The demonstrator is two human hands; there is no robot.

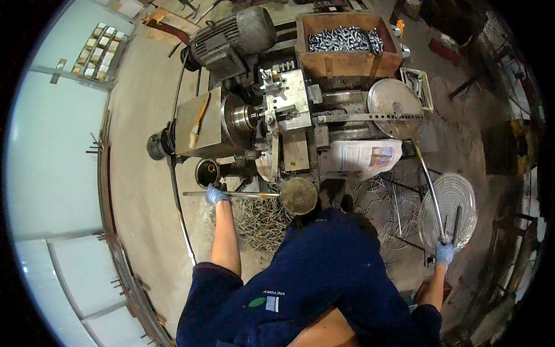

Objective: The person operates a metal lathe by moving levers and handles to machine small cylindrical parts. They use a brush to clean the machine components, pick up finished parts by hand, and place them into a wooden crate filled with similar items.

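My left hand (217,195), in a blue glove with dark fingertips, is closed over a straight metal rod (254,195) in front of the machine. The rod shows on both sides of the glove and ends at a round metal disc (299,196). Just beyond that hand is a dark round cup (207,172) with a ring-like piece inside. Out to the right, my gloved right hand (444,253) grips the near end of a long shiny metal bar (429,179). The bar's far end reaches the machine's right side. A short dark bar (457,225) stands beside this hand.
A lathe-like machine has a grey headstock (199,124), a chuck (244,117) and a tool block (286,98). A brush (200,122) lies on the headstock. Small metal parts fill a wooden box (352,69). A perforated round plate (462,196) stands right; metal pieces (257,222) litter the floor.
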